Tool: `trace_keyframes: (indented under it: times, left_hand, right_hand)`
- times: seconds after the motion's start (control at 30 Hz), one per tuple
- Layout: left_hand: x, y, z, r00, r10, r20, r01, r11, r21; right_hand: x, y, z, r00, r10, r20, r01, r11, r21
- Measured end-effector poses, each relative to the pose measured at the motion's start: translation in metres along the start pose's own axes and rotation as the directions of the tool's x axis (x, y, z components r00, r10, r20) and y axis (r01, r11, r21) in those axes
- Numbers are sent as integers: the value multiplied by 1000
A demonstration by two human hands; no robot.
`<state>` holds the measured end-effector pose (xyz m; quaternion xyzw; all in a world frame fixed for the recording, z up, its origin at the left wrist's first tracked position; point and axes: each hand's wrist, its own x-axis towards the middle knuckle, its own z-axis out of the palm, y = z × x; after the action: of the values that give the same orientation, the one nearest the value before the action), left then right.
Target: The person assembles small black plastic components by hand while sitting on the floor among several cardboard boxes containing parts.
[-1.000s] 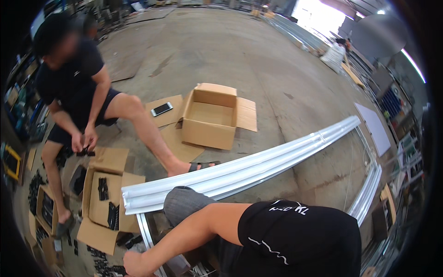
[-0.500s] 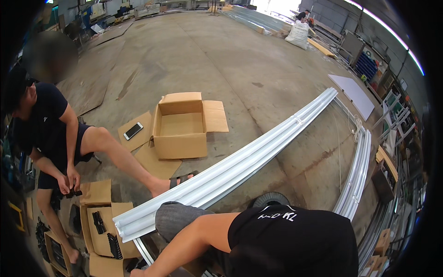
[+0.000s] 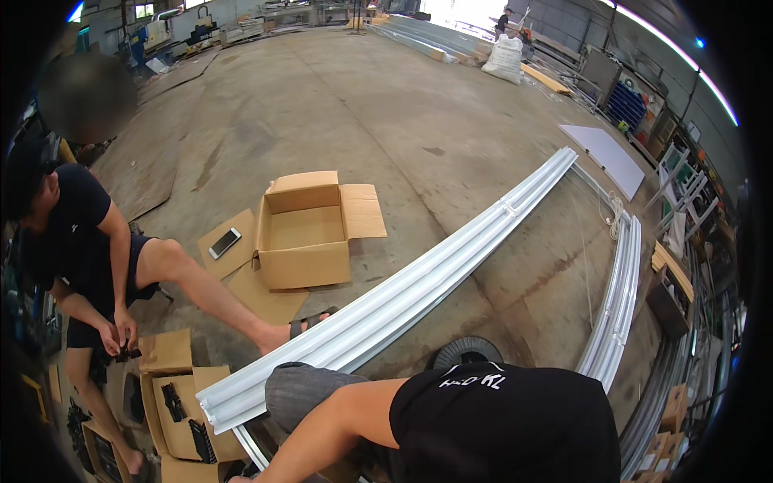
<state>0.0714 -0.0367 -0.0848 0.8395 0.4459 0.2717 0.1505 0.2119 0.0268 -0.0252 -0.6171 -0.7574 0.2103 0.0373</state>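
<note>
fingers hidden; left hand [image 3: 241, 479] cut off near white strip [image 3: 250, 447]

Workshop – bare floor [image 3: 386, 137], metal profiles [image 3: 419, 274]

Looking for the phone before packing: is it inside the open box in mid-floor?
No, the phone lies on flat cardboard just left of that open box.

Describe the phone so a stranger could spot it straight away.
Find the bundle of long white metal strips across the middle, then the farther open cardboard box beyond it. Left of that box lies flat cardboard with the phone on it: a slim white slab, standing out against plain brown.
</note>
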Motion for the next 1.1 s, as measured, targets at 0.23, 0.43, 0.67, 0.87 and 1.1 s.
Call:
trace_keyframes:
  times: [0.23,0.43,0.67,0.87,1.1]
  left_hand:
    - [0,-4,-6,1000,-15,-1,15,1000,20]
    - [-4,-16,-16,999,-35,-10,35,999,42]
    - [-9,-7,-24,997,35,65,-35,999,-6]
    - [-22,-77,4,807,-581,106,489,557,-672]
    - [31,3,-37,672,-631,387,306,-239,-922]
  right_hand:
    - [-15,-1,-13,972,-234,14,234,965,-116]
    - [-9,-17,-49,893,-147,426,196,978,-72]
    - [-10,-6,-8,988,-152,-33,152,988,-15]
    - [-7,-16,-35,939,-334,83,337,941,-33]
    - [6,10,-57,951,-296,-87,302,951,70]
